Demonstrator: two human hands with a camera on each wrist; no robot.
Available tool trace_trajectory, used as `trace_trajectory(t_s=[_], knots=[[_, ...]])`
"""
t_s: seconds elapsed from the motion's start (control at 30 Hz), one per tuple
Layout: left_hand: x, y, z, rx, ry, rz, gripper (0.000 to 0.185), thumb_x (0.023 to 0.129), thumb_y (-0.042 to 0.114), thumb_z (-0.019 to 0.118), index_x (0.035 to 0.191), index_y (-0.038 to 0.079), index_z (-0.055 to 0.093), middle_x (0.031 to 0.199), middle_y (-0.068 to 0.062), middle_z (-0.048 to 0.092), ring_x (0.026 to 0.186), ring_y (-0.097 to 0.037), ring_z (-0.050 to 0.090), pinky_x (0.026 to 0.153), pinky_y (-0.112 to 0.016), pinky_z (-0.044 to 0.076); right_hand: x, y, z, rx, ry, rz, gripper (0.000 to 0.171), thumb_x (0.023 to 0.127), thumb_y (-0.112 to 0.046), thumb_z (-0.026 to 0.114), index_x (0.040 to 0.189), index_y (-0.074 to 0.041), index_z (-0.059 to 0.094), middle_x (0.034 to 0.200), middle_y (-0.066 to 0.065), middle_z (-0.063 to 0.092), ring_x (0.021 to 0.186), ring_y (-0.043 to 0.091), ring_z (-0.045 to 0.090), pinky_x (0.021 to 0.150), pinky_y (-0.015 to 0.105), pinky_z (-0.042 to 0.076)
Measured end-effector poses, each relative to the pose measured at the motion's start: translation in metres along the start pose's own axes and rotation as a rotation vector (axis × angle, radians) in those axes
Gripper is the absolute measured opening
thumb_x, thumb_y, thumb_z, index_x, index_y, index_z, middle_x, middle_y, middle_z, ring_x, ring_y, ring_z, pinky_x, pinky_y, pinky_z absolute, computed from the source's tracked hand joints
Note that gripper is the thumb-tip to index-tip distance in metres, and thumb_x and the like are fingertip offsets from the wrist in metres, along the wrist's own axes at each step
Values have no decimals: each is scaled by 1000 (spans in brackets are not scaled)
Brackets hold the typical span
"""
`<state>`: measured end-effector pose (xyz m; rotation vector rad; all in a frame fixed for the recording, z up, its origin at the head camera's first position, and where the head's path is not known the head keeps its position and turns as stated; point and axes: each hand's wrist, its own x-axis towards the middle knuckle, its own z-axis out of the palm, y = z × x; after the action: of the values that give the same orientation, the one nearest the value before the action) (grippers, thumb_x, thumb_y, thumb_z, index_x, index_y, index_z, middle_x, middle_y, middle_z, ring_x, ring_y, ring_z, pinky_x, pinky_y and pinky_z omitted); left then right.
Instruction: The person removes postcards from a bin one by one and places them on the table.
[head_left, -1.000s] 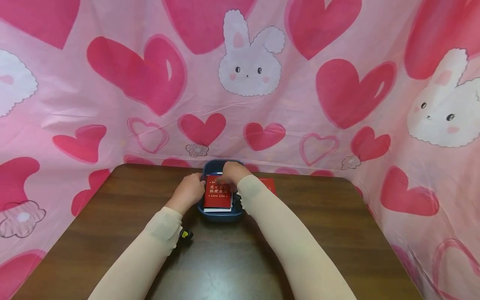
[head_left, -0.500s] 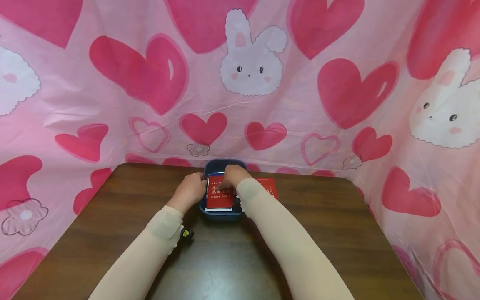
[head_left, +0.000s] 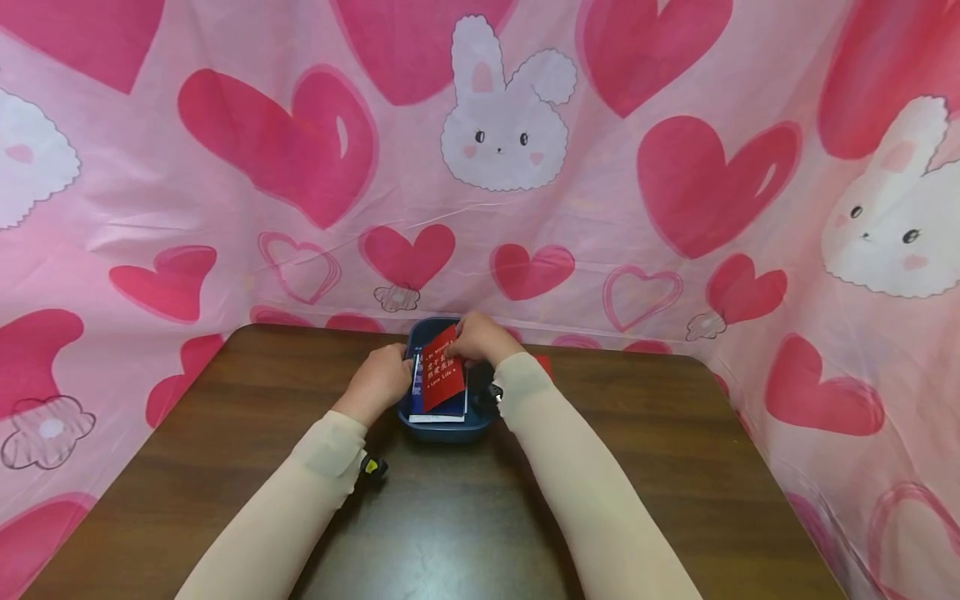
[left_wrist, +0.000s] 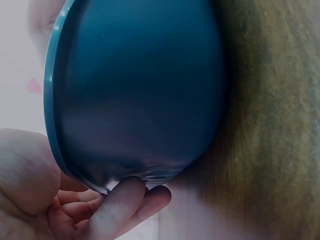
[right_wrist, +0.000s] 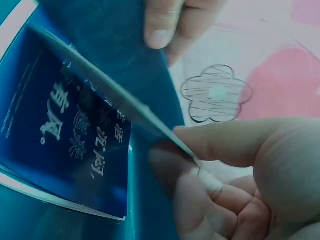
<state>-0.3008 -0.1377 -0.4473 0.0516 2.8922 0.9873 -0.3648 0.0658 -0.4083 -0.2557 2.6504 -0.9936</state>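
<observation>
Head view: dark wood table [head_left: 465,517]; heart-bunny cloth [head_left: 495,167] behind; right grip [head_left: 480,337] pinching red booklet [head_left: 441,379]; left grip [head_left: 382,379] clasping blue tub [head_left: 442,429].

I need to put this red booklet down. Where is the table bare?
Bare: the table between the forearms, and its left and right stretches. Crowded: the bin, with the left hand, right hand, lifted red booklet, and another red item beside it.

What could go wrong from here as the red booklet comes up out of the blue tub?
The right hand pinches the red booklet only at its far edge, tilted; it may slip or bend. The blue booklet lies directly beneath in the tub and could drag along. The left hand grips just the tub's rim, so the tub might tip or slide on the table.
</observation>
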Motion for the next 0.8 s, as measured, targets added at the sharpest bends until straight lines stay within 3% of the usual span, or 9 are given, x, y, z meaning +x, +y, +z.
trace_trajectory(t_s=[0.23, 0.43, 0.6, 0.8], knots=[[0, 0, -1, -18, -27, -29, 53, 118, 24, 57, 162, -4, 55, 153, -30, 68, 132, -45, 72, 117, -66, 58, 1, 18, -8, 323, -22, -11, 29, 104, -14, 81, 125, 4, 74, 121, 24, 80, 96, 32, 82, 82, 45, 73], [0, 0, 1, -15, -20, -29, 52, 119, 23, 54, 162, -5, 55, 154, -30, 68, 135, -46, 71, 121, -67, 55, -9, 41, -28, 464, 14, -37, 46, 107, -15, 79, 148, -2, 63, 134, 22, 77, 105, 31, 80, 87, 46, 73], [-1, 2, 2, -14, -20, -44, 54, 119, 22, 53, 165, -6, 50, 161, -31, 62, 146, -50, 65, 124, -68, 51, -24, 64, -51, 566, 56, -57, 58, 108, -10, 75, 161, -3, 52, 138, 24, 75, 100, 23, 78, 85, 38, 72], [0, 1, 2, -18, -27, -58, 55, 120, 23, 53, 167, -5, 48, 164, -31, 59, 149, -50, 63, 124, -68, 51, -33, 99, -70, 625, 101, -80, 62, 108, -4, 70, 164, 5, 46, 119, 13, 77, 87, 12, 75, 75, 30, 69]])
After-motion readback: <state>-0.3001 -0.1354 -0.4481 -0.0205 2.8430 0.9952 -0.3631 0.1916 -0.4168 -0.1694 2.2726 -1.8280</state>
